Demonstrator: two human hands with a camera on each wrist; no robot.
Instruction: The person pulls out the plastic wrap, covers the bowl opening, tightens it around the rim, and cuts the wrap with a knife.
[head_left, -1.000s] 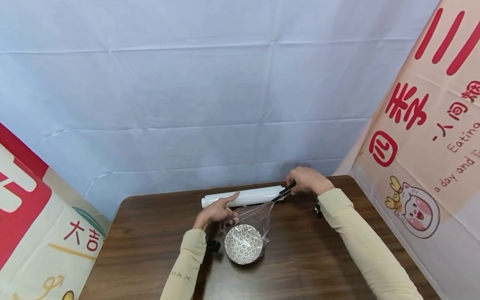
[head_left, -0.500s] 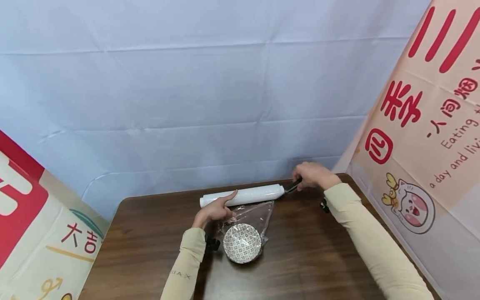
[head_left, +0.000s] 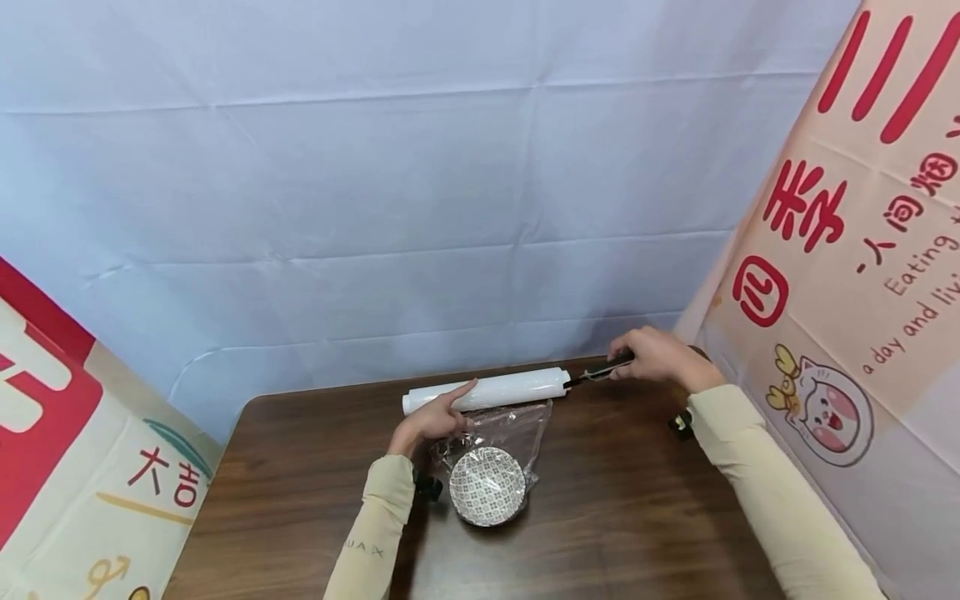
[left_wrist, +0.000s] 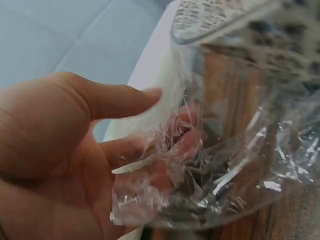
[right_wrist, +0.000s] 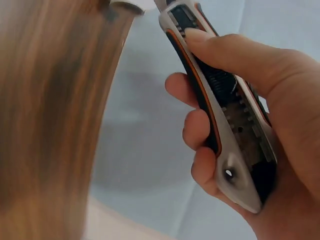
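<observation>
My right hand [head_left: 663, 358] grips a utility knife [right_wrist: 227, 117] with a grey, black and orange handle; the thumb lies along its slider. In the head view the knife's front end points at the right end of a white cling film roll [head_left: 517, 387]. A patterned bowl [head_left: 487, 487] stands in front of the roll, with clear cling film [head_left: 521, 427] over it and spread behind. Beside the bowl, my left hand [head_left: 433, 419] rests at the roll, thumb extended and apart from the fingers. In the left wrist view, crumpled film partly covers those fingers.
The brown wooden table [head_left: 315, 483] ends just behind the roll at a pale cloth backdrop [head_left: 360, 208]. Printed banners hang on both sides, the right banner [head_left: 825, 400] close to the table's right edge.
My right hand has moved right with the utility knife, off the film and past the roll's right end. The stretched film has gone slack behind the bowl. My left hand stays nearly in place.
</observation>
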